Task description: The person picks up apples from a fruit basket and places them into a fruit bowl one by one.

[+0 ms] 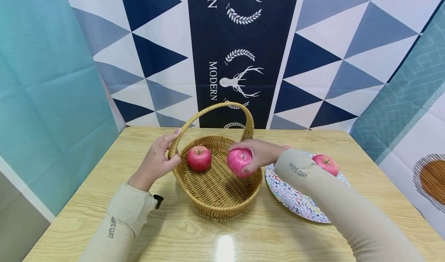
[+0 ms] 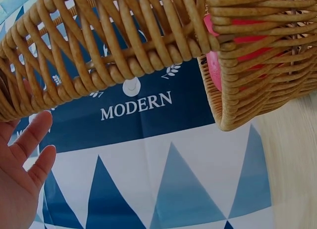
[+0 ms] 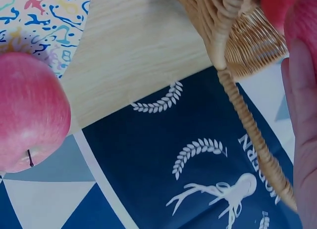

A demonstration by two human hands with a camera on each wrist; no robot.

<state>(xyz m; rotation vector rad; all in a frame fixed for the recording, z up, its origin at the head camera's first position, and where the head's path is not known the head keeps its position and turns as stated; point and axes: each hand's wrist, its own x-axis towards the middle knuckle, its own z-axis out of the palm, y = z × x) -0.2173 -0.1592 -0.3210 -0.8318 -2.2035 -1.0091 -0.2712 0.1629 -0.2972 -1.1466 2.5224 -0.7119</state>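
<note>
A wicker basket (image 1: 219, 208) with a tall arched handle (image 1: 208, 109) stands on the table. My left hand (image 1: 156, 159) holds the handle near its left base, thumb and fingers on either side; in the left wrist view part of this hand (image 2: 22, 174) shows below the woven handle (image 2: 114, 46). One red apple (image 1: 199, 158) lies inside the basket at the left. Over the basket's right side, my right hand (image 1: 260, 153) grips a second pink-red apple (image 1: 240, 162). That apple (image 3: 309, 21) shows only partly at the right wrist view's edge.
Right of the basket is a plate (image 1: 295, 202) with a colourful squiggle pattern, partly covered by my right sleeve. An apple (image 1: 326, 164) sits on it, and a sliver of another shows behind my wrist. A patterned cloth (image 1: 243, 41) hangs behind the table.
</note>
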